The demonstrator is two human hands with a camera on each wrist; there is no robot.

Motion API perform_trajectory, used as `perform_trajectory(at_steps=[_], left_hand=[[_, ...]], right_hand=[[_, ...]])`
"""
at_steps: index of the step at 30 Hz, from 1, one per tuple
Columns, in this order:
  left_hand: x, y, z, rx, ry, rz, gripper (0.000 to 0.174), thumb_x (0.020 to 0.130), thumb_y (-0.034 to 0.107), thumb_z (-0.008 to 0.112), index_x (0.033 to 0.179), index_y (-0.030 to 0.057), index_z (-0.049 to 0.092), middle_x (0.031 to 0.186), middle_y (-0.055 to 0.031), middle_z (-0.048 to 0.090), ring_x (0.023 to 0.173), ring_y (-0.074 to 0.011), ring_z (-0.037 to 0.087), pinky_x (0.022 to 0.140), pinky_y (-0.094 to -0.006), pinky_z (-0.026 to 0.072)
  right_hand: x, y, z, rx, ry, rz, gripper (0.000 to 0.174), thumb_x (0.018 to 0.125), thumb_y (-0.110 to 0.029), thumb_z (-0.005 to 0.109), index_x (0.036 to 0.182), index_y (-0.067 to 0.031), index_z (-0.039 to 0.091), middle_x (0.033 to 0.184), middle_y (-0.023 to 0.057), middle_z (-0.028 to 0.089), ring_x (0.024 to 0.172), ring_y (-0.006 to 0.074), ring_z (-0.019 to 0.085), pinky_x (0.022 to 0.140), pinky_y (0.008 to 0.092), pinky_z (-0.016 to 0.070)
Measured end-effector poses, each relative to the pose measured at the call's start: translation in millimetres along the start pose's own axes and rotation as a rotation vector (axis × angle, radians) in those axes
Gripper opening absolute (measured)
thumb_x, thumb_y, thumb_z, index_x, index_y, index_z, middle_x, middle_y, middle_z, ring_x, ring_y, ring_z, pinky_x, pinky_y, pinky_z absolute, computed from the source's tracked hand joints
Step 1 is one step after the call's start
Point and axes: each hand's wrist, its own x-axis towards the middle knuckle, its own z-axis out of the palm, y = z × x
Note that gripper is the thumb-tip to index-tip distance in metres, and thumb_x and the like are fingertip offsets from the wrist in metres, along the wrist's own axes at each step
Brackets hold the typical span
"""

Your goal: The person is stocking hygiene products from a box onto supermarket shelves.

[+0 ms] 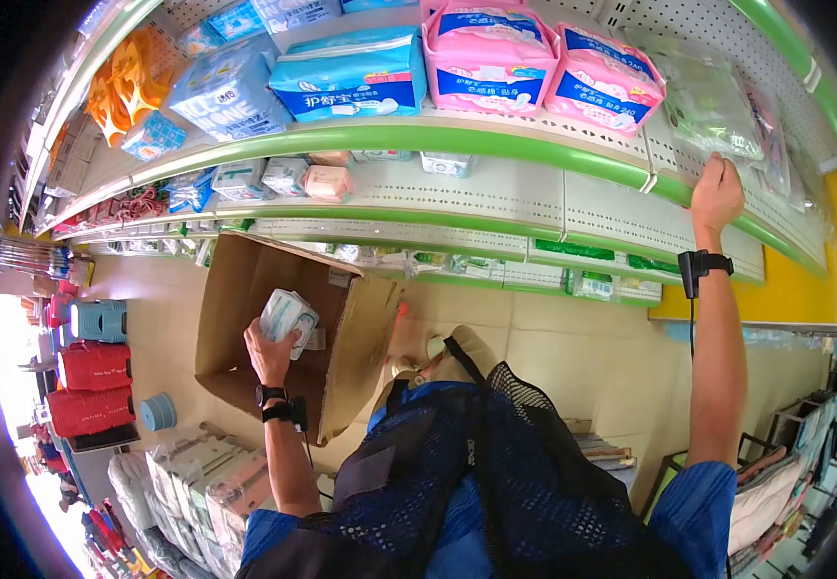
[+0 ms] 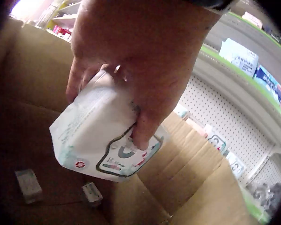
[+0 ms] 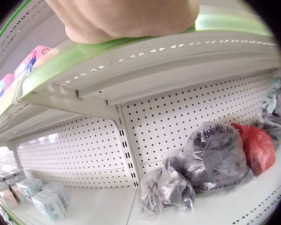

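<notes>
My left hand [image 1: 272, 352] grips a soft white pack of sanitary pads [image 2: 100, 126] with pale green print, thumb on its printed face, fingers on the far side. The pack is held over the open cardboard box [image 1: 365, 338]. Down in the box, two small pale packs [image 2: 28, 186] show in the left wrist view. My right hand [image 1: 718, 196] rests on the green front edge [image 1: 669, 185] of the upper shelf, close below a clear plastic bag [image 1: 713, 101] of pale green goods. Its fingertips are hidden in the right wrist view, so I cannot tell whether they hold anything.
Pink packs [image 1: 491, 63] and a blue pack [image 1: 349, 77] line the upper shelf. On the lower shelf stand small white packs [image 3: 49, 201] and dark goods in clear bags [image 3: 213, 159], beside a red bag [image 3: 256, 149]. Red baskets [image 1: 90, 391] stand on the left.
</notes>
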Motion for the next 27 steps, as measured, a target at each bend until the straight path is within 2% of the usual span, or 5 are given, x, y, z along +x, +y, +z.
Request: perform_trajectory(at_steps=[5,10,15,20,27], left_hand=[[22,-28,30,0.029,0.094,0.087,0.062,0.079,0.023,0.081,0.128,-0.0044,0.053,0.13,-0.0266,0.054,0.124,-0.042,0.05,0.107,-0.0473,0.0407],[69,67,27,-0.039,0.259,0.386,0.054,0.084,0.022,0.077,0.127,-0.0019,0.055,0.13,-0.0225,0.056,0.124,-0.0394,0.051,0.106,-0.0468,0.0411],[120,143,55,-0.098,0.2,0.512,0.058,0.08,0.022,0.079,0.127,-0.0004,0.053,0.128,-0.0213,0.057,0.122,-0.0397,0.052,0.105,-0.0474,0.0412],[164,158,93,-0.06,0.193,0.599,0.061,0.078,0.026,0.081,0.126,-0.0003,0.053,0.127,-0.0204,0.057,0.12,-0.0402,0.051,0.103,-0.0489,0.0421],[190,163,112,-0.011,0.095,0.447,0.072,0.074,0.036,0.084,0.123,-0.0044,0.049,0.12,-0.0216,0.057,0.115,-0.0392,0.053,0.098,-0.048,0.0437]], right_hand=[[-1,0,-2,0.001,-0.045,0.06,0.035,0.091,-0.034,0.058,0.073,-0.0063,0.066,0.074,0.0146,0.066,0.067,0.04,0.062,0.06,0.0484,0.0456],[-1,0,-2,0.036,-0.022,0.029,0.034,0.091,-0.034,0.058,0.072,-0.0066,0.066,0.072,0.0147,0.065,0.065,0.0396,0.061,0.058,0.048,0.0449],[-1,3,-2,0.037,0.005,0.018,0.034,0.091,-0.032,0.058,0.069,-0.007,0.064,0.069,0.0147,0.064,0.061,0.0388,0.059,0.056,0.0471,0.0435],[-2,1,-2,0.055,0.026,-0.007,0.034,0.091,-0.031,0.059,0.066,-0.0067,0.061,0.064,0.0139,0.06,0.057,0.0365,0.056,0.053,0.0455,0.0414],[-2,-2,-4,0.085,0.006,0.016,0.033,0.09,-0.027,0.06,0.065,-0.0058,0.06,0.063,0.0135,0.059,0.056,0.0352,0.055,0.052,0.0438,0.0406]])
